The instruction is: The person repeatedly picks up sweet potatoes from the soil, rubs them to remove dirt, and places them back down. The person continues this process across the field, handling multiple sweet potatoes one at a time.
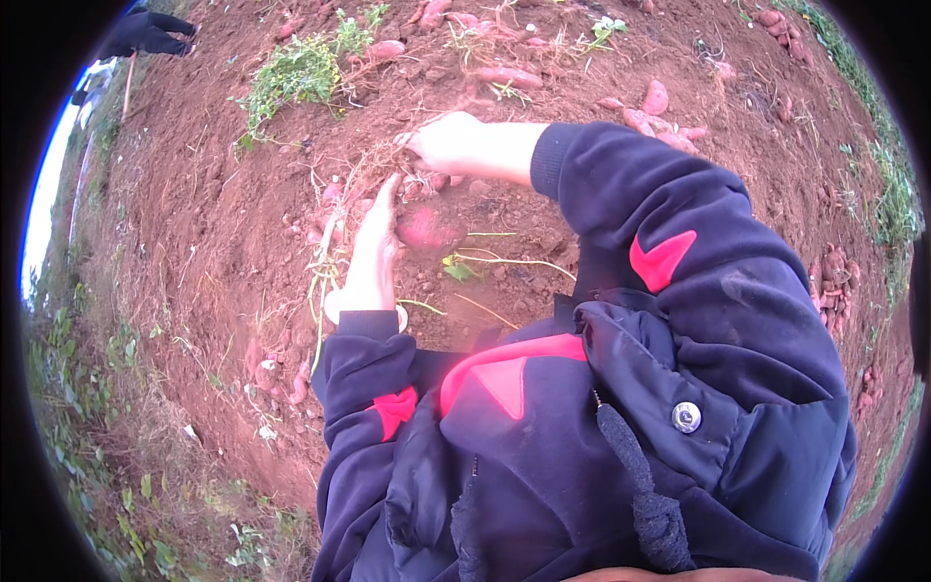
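Observation:
My left hand (374, 236) reaches up from the lower left, its palm side against a clump of roots and sweet potatoes. From the right comes my right hand (444, 142), its fingers curled at the thin roots (374, 161) on top of the clump; whether they grip anything is hidden. A large reddish sweet potato (430, 227) lies on the soil just right of my left hand. Smaller sweet potatoes (333, 192) show left of that hand, partly covered by roots. Cut vine stems (324, 254) lie beside my left wrist. A green leaf (458, 269) on a stem lies below the large sweet potato.
More sweet potatoes lie ahead (509, 77), at the upper right (654, 120) and in a heap at the far right (836, 287). A leafy green plant (294, 76) stands at the upper left. Beyond it, a person in dark trousers (149, 33) stands near a wooden handle (129, 86).

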A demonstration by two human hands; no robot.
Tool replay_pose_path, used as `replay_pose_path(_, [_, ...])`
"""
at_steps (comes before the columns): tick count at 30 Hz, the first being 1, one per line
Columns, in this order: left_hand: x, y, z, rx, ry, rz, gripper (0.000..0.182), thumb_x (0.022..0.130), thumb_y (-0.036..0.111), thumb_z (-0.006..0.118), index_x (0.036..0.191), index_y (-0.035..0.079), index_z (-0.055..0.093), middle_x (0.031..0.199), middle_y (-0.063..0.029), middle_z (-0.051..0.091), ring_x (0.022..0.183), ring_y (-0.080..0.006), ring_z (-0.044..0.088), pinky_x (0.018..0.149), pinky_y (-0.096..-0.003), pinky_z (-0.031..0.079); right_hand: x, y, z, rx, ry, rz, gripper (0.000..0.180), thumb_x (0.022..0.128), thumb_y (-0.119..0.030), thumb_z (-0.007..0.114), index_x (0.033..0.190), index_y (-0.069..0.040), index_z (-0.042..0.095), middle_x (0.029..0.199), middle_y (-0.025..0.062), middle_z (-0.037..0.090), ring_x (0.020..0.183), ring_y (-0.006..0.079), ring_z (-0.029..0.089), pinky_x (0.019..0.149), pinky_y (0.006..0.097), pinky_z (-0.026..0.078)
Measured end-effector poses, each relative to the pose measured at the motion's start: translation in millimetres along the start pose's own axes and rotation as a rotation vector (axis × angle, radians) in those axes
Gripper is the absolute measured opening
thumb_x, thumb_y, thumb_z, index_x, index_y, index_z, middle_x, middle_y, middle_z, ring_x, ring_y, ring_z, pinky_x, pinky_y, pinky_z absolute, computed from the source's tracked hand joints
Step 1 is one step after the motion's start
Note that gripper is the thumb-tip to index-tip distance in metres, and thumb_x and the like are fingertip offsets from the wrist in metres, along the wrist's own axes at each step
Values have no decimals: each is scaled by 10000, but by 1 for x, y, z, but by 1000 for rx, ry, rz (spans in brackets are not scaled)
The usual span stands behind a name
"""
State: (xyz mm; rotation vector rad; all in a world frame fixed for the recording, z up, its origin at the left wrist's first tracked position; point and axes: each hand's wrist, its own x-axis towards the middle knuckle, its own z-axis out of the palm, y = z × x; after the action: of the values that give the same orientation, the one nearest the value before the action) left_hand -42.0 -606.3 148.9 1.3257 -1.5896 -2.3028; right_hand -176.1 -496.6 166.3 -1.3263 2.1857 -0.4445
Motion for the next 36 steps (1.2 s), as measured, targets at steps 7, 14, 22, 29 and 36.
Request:
replay_pose_path(7, [23,6,-13,-155,120,131,248,841,335,712,767,151,563,666,64,441,592,-55,365,551,-233,313,10,155,-78,-138,115,220,454,922,-408,465,1142,-28,582,984,166,671,855,227,670,788,382,523])
replay_pose_path(14, [42,-5,-38,33,170,73,561,803,565,654,1099,90,607,934,-28,578,897,-175,494,954,-416,345,-180,318,-42,654,360,684,475,904,-494,505,1033,-47,597,623,-13,490,472,82,447,392,234,344])
replay_pose_path(22, [48,-6,-42,-43,34,151,355,857,483,634,926,135,620,834,14,569,830,-184,478,908,-435,362,-257,349,137,1751,873,1034,82,873,-34,581,828,-101,592,649,-6,551,486,84,491,406,212,350])
replay_pose_path(29, [35,2,-39,-120,51,92,294,865,421,656,861,129,624,720,50,505,684,-87,418,678,-292,359,-237,378,79,1672,950,764,149,854,-66,615,994,-15,619,849,93,648,767,198,645,630,297,555])
replay_pose_path(36, [39,8,-52,-145,-2,186,277,918,378,598,793,131,587,648,50,471,637,-75,361,666,-248,333,-187,305,-16,1103,1043,855,316,898,-131,553,1202,-73,620,1101,123,661,911,199,663,773,318,534])
